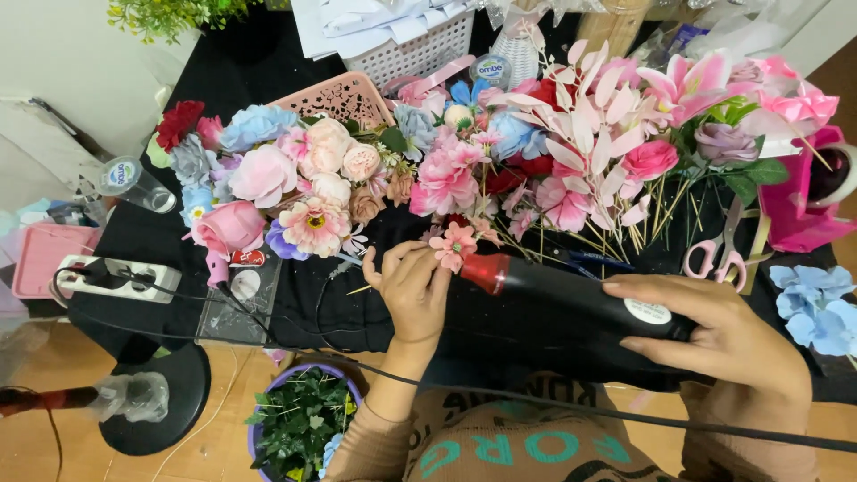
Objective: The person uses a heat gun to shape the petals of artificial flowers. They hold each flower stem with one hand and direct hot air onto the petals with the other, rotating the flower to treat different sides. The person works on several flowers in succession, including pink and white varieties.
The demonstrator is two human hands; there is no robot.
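Holding a small pink flower (455, 244) pinched in my left hand (412, 290). My right hand (728, 335) grips the black heat gun (571, 299), red nozzle beside the flower.

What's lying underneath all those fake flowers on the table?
A black cloth covers the table under the flowers. Thin stems and pink scissors lie on it. Anything beneath the blooms themselves is hidden.

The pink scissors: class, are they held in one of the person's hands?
No. The pink scissors lie on the black table among flower stems, while the right hand grips a black heat tool and the left hand pinches a small pink flower.
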